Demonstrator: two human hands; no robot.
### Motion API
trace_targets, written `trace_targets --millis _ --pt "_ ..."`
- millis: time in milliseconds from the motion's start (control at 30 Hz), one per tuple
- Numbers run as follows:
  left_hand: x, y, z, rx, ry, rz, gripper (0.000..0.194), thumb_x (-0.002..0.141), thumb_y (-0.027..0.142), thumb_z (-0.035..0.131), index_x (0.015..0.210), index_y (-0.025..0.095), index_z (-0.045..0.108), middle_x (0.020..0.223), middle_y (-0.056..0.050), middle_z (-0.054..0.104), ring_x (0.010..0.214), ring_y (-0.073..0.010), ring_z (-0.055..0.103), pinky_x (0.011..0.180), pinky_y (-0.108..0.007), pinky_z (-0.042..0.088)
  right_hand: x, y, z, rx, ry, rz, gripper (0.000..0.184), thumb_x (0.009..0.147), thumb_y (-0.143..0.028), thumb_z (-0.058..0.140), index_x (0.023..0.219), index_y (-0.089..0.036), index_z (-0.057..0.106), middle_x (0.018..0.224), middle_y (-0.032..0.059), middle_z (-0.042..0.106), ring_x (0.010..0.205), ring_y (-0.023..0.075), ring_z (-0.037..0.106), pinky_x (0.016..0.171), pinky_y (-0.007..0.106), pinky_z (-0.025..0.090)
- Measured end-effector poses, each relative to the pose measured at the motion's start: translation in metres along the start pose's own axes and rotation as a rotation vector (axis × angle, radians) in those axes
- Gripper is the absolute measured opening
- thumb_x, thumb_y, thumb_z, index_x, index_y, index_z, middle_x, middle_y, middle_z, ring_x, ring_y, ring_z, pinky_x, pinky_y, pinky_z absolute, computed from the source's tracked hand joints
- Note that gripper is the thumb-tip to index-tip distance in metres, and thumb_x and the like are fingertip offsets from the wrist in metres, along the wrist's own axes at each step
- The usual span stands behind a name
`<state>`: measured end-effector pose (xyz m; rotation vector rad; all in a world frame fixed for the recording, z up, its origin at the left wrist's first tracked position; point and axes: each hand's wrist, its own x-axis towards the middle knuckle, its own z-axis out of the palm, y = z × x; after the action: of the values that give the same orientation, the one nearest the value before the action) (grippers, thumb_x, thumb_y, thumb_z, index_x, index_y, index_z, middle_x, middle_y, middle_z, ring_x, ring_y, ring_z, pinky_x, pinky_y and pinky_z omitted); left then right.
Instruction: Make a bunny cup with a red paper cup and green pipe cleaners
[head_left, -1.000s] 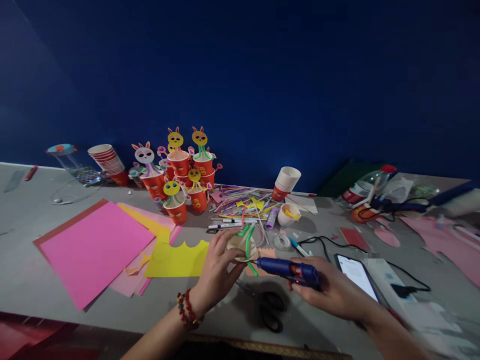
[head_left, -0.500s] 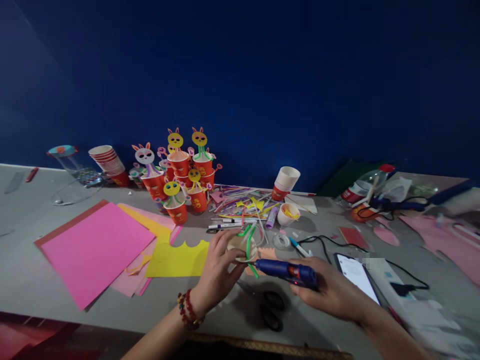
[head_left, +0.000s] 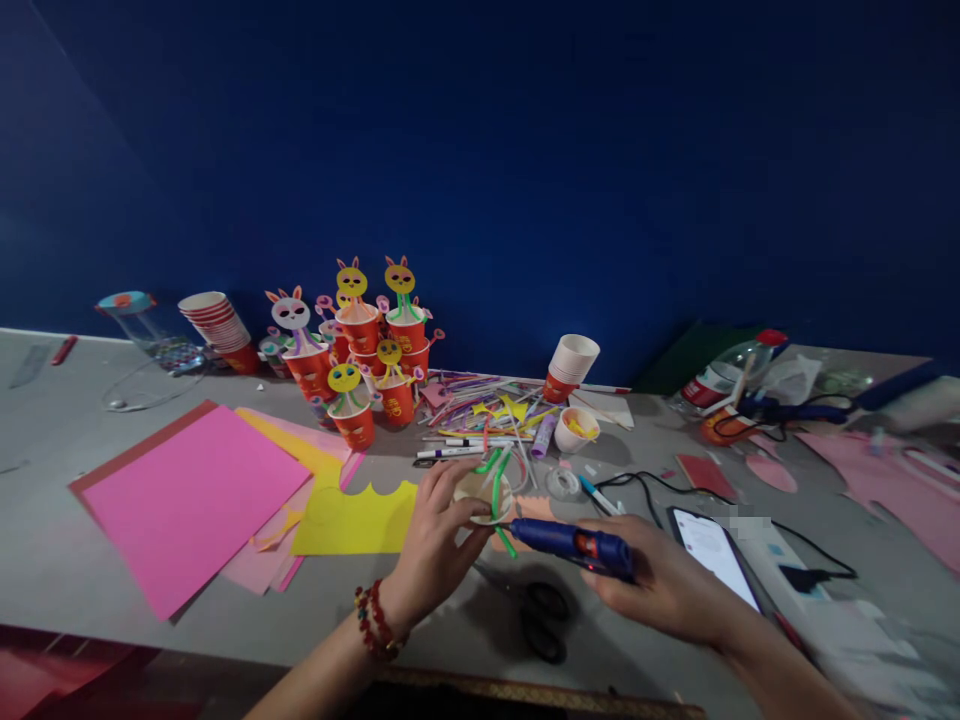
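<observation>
My left hand point(head_left: 446, 525) is closed around a paper cup point(head_left: 474, 490), its opening facing up toward me. Green strips point(head_left: 498, 488), which look like pipe cleaners or straws, stick out at the cup's rim. In my right hand point(head_left: 660, 575) is a blue hot glue gun point(head_left: 574, 545) with a small red light. Its nozzle points left and meets the cup near the rim, close to my left fingertips. Black-handled scissors point(head_left: 544, 620) lie on the table below the glue gun, their blades partly in shadow.
Finished cup figures with animal heads point(head_left: 352, 400) stand at the back left. Pink sheets point(head_left: 199, 500) and yellow paper point(head_left: 356, 520) lie to the left. Behind my hands are loose coloured strips point(head_left: 480, 400) and stacked cups point(head_left: 571, 362). A phone point(head_left: 712, 550) and black cable point(head_left: 810, 540) are at right.
Almost nothing differs. Both hands, the cup and the glue gun keep their places, apart from a very slight shift of the glue gun and right hand to the left.
</observation>
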<state>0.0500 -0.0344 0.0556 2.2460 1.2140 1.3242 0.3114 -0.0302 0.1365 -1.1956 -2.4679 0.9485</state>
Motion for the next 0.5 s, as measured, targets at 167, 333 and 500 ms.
trace_targets --millis 167,333,500 --pt "-0.0014 -0.0006 0.0 0.0 0.0 0.005 0.017 0.085 0.01 0.064 0.095 0.024 0.063 0.137 -0.01 0.054 0.127 -0.0282 0.047 0.104 -0.051 0.043 0.0006 -0.0032 -0.0018 -0.001 -0.008 -0.008 0.024 0.079 -0.019 0.055 0.098 -0.021 0.07 0.077 0.0013 0.07 0.065 0.0186 0.059 0.06 0.024 0.044" --pt "-0.0003 0.0001 -0.0007 0.001 -0.012 -0.001 0.017 0.086 0.01 0.063 0.095 0.024 0.063 0.137 -0.01 0.053 0.128 -0.0283 0.046 0.104 -0.051 0.042 0.0005 -0.0033 -0.0025 0.0 -0.013 0.005 0.019 0.077 -0.019 0.057 0.09 -0.021 0.07 0.069 -0.0002 0.067 0.06 0.0173 0.056 0.058 0.024 0.044" --pt "-0.0004 -0.0009 0.0002 -0.009 -0.006 0.011 0.015 0.087 0.012 0.064 0.096 0.024 0.063 0.136 -0.01 0.054 0.128 -0.0281 0.046 0.104 -0.051 0.043 0.0004 -0.0025 -0.0042 0.015 -0.013 -0.02 0.019 0.079 -0.021 0.056 0.092 -0.021 0.071 0.069 0.0 0.069 0.059 0.0171 0.059 0.059 0.024 0.047"
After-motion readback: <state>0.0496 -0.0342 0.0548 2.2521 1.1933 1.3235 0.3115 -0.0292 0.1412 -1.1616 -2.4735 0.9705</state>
